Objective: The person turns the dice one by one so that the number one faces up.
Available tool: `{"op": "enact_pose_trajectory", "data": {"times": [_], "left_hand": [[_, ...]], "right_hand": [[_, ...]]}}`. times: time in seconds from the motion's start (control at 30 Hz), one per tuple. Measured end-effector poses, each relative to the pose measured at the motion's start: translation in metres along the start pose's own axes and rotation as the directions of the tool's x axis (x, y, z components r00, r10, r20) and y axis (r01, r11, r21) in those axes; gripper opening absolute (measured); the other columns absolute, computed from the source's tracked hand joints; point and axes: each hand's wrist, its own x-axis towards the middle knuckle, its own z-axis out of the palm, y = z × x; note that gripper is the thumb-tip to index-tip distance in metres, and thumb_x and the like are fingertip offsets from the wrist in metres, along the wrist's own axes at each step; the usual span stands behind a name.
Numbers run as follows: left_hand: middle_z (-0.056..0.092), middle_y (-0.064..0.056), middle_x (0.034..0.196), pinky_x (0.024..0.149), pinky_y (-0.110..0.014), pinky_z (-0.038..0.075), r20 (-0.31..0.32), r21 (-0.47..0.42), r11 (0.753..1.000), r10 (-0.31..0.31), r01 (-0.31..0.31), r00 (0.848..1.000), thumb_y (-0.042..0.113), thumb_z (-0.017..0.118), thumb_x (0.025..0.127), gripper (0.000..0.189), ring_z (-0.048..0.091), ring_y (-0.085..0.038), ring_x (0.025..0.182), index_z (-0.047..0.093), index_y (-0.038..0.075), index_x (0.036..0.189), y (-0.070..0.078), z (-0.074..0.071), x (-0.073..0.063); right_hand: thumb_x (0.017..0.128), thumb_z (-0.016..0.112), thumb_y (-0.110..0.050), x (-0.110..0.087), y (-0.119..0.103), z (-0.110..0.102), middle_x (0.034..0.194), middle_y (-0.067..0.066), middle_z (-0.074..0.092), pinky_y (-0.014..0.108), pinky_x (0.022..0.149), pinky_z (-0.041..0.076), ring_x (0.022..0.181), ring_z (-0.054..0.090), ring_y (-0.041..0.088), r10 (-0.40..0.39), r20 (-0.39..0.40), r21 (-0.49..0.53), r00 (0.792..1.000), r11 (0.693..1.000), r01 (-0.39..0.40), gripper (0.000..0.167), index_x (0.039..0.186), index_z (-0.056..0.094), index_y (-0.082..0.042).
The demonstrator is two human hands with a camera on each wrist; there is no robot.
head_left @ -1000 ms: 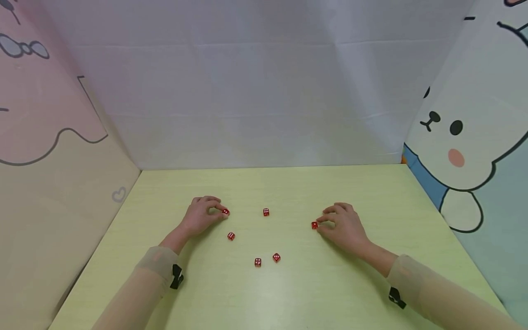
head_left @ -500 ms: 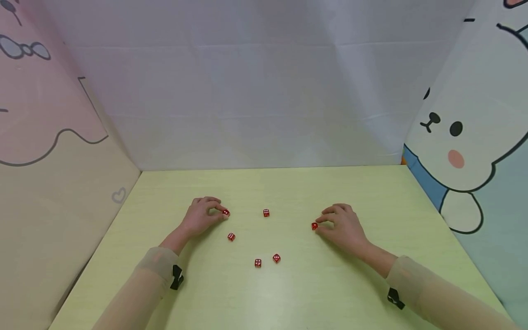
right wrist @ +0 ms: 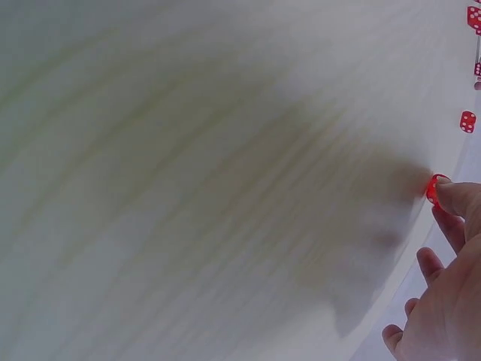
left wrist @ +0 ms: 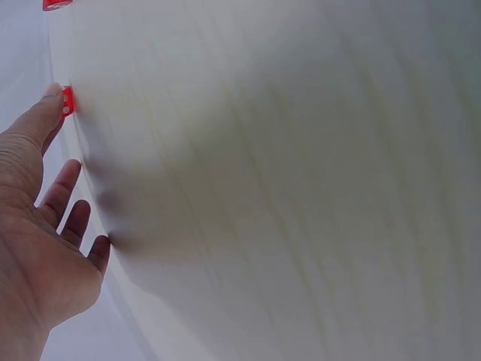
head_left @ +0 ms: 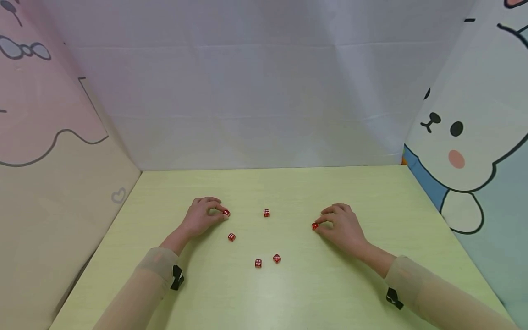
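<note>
To the left of the centre die [head_left: 266,213], which lies on the pale yellow desk [head_left: 297,298], we see the left hand [head_left: 202,214] of a person. Its grip is clamped with thumb and forefinger on a small red die with white dots, the left held die [head_left: 226,213], and this die is almost level with the centre die. To the right of the centre die and a little nearer to us is the right hand [head_left: 342,228]. Its grip also pinches, between thumb and forefinger, one red die, the right held die [head_left: 315,226]. In the wrist views we notice that the other fingers of both hands are spread away from the dice. Nearer to us than the centre die, and to its left, lies the third loose die [head_left: 232,237]. Nearer again, almost in front of the centre die, we find two dice close together but apart: the square-set die [head_left: 258,263] slightly to its left, and the corner-turned die [head_left: 277,258] slightly to its right. Far behind the centre die hangs a whitish cloth [head_left: 264,91].
</note>
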Motion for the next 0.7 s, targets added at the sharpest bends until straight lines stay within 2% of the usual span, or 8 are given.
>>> {"op": "enact_pose_trajectory", "data": {"times": [0.7], "left_hand": [[0.058, -0.011, 0.142, 0.107, -0.060, 0.034, -0.001, 0.001, 1.000, -0.005, 0.005, 1.000, 0.037, 0.079, 0.091, 0.023, 0.039, -0.046, 0.133, 0.079, 0.021, 0.108, -0.002, 0.001, 0.000]], "right_hand": [[0.089, 0.080, -0.027, 0.021, 0.010, -0.005, 0.126, 0.014, 0.064, 0.064, 0.107, 0.031, 0.131, 0.039, 0.044, 0.107, 0.023, 0.032, 0.994, 0.994, -0.108, 0.016, 0.100, 0.082, -0.015]]}}
